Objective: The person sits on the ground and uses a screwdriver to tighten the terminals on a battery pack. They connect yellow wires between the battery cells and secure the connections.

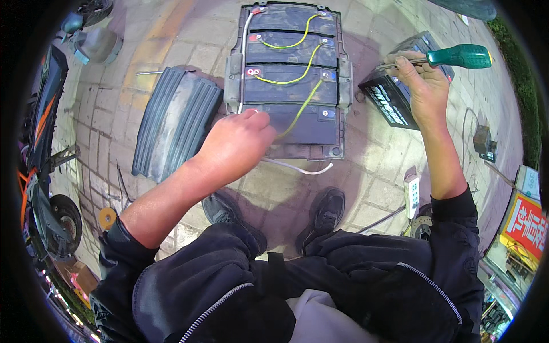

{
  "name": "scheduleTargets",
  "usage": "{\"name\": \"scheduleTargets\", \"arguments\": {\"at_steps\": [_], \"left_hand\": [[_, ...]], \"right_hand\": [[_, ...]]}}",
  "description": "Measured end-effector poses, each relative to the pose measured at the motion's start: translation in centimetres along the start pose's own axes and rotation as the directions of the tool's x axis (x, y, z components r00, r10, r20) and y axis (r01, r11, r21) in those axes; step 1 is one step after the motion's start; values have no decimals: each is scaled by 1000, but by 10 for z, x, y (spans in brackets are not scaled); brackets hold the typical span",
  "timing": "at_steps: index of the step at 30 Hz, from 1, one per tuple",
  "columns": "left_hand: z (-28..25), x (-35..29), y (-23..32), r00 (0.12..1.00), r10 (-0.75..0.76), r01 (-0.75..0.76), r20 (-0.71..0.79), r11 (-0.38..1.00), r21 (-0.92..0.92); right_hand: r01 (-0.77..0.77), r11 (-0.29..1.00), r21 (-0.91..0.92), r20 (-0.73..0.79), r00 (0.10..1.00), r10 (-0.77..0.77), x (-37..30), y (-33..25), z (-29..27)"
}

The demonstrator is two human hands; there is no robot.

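Four-sided black batteries lie in a row inside a dark plastic case on the paving before me. Yellow-green wires link their terminals, and a white wire runs along the left side. My left hand is closed, fingertips pinched at the red left terminal of the nearest battery. One yellow-green wire passes behind that hand; what the fingertips grip is hidden. Raised at the right, my right hand is closed round a screwdriver with a green handle, its shaft pointing left between the fingers.
A ribbed dark cover lies left of the case. Behind my right hand stands another black battery. A white power strip is beside my right forearm, a yellow tape roll near my left elbow. A vehicle stands far left.
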State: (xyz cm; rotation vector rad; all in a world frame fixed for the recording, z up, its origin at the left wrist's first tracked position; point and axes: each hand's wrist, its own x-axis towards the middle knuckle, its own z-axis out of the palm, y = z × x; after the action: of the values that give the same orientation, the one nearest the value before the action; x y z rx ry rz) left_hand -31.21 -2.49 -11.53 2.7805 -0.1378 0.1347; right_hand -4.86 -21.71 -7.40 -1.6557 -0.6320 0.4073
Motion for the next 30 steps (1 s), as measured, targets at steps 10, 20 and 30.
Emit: {"name": "scheduleTargets", "arguments": {"at_steps": [10,20,30], "left_hand": [[15,13,-10,996,-22,22,85,1000,-3],[7,-52,13,953,-294,258,-71,915,-311],[32,-79,20,806,-475,590,352,607,-532]], "right_hand": [[-2,1000,-25,39,999,3,-1,0,2],[-246,969,-6,53,968,246,-61,26,-2],[-781,607,145,97,622,777,-188,79,36]]}}
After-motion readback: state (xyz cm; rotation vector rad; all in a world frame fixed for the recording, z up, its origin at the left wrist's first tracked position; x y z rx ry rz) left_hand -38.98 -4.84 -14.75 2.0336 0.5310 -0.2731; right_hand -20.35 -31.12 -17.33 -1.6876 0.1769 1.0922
